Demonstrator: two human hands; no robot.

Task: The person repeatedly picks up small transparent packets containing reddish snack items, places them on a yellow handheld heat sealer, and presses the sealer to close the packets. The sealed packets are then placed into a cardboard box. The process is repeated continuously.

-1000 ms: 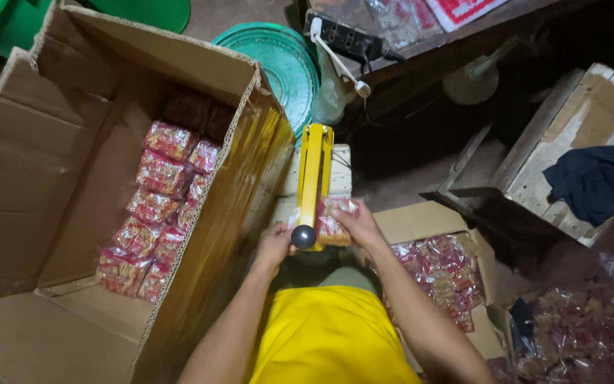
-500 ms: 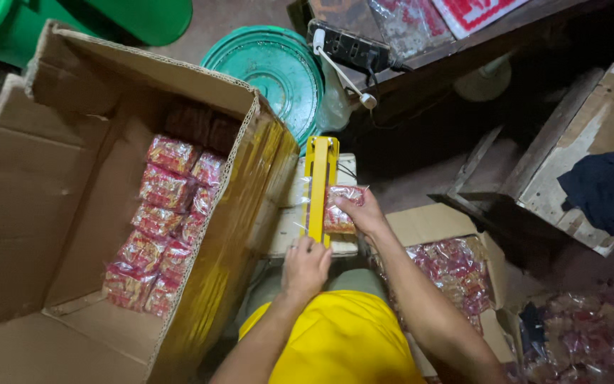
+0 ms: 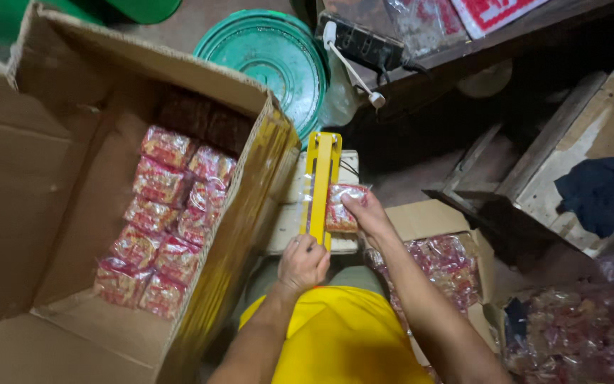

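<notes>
A yellow lever-arm sealer (image 3: 320, 179) lies on a pale block in front of me. My left hand (image 3: 303, 262) is closed over the handle at its near end, pressing the arm down. My right hand (image 3: 365, 212) holds a small clear packet of red snacks (image 3: 342, 206) against the sealer's right side, its edge under the arm. To the left, a large open cardboard box (image 3: 44, 178) holds rows of the same red packets (image 3: 168, 220).
A smaller open box (image 3: 428, 220) with more red packets sits at my right, and a bag of loose packets (image 3: 570, 334) lies at the lower right. A green round lid (image 3: 275, 60), a power strip (image 3: 360, 43) and a wooden crate with dark cloth (image 3: 598, 178) lie beyond.
My left hand moved from the sealer's knob to its near end and pushed the arm down flat. The right hand kept the packet beside the sealer.
</notes>
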